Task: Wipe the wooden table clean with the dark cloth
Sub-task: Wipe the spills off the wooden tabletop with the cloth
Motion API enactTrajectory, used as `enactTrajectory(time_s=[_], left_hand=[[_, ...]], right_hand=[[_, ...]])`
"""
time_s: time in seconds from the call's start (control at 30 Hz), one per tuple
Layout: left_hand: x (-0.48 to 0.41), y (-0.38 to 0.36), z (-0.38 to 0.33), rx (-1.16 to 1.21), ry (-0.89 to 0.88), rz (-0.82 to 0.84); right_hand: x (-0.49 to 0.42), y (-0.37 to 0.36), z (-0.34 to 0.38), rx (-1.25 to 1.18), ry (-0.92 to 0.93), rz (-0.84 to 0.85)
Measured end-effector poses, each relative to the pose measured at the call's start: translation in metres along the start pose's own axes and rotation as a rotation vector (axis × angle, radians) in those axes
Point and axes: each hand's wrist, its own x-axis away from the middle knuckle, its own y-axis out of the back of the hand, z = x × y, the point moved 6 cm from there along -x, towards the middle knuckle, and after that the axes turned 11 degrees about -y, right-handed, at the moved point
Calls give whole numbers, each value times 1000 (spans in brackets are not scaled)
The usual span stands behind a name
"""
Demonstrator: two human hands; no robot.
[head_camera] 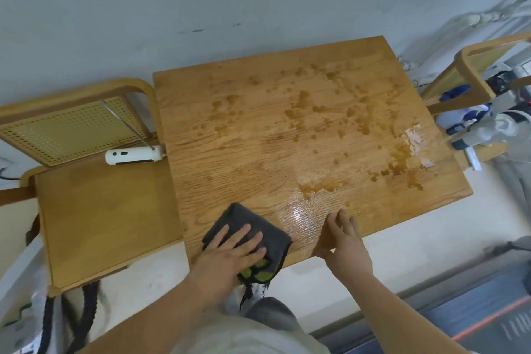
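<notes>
1. The dark grey folded cloth (240, 217) lies flat on the near edge of the light oak-coloured wooden table (230, 138), directly under the left hand (230, 250). Its far corner pokes out beyond the fingertips.
2. The left hand is spread flat, fingers straight and splayed. It presses the cloth down and does not grip it.
3. The right hand (343, 241) rests just beside the cloth on the same near edge, with relaxed fingers lying on the wood and holding nothing.
4. Handling, as a judgement: the cloth looks soft, light and limp, probably damp. It should slide easily under a flat palm and bunch up if pushed by one corner. Pressing on its middle, as the left hand does, seems the sound hold.
5. Between the two hands, a glossy wet film (298, 215) shines on the wood.
6. Beyond both hands, brownish wet blotches (301, 103) are scattered over most of the tabletop, so much wiping appears left. Far out past the right hand sits a pale scuffed patch (413, 138).
7. Outward of the left hand stands a wooden chair with a perforated cane back (100, 210), with a white cylindrical plastic device (133, 155) on it.
8. No brand, label or writing can be read anywhere.
</notes>
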Motion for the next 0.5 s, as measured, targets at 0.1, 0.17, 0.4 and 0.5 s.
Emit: enactTrajectory(time_s=[0.1,0.17,0.4,0.5], left_hand=[[-1,20,36,-27,-8,87],[-11,36,45,12,201,-53],[-56,11,-35,72,227,-73],[-68,7,-28,33,-3,63]], right_hand=[[4,9,2,-100,-11,-18],[2,22,-1,-158,-51,-27],[-38,50,-39,32,-161,-4],[-49,47,-47,60,-121,-24]])
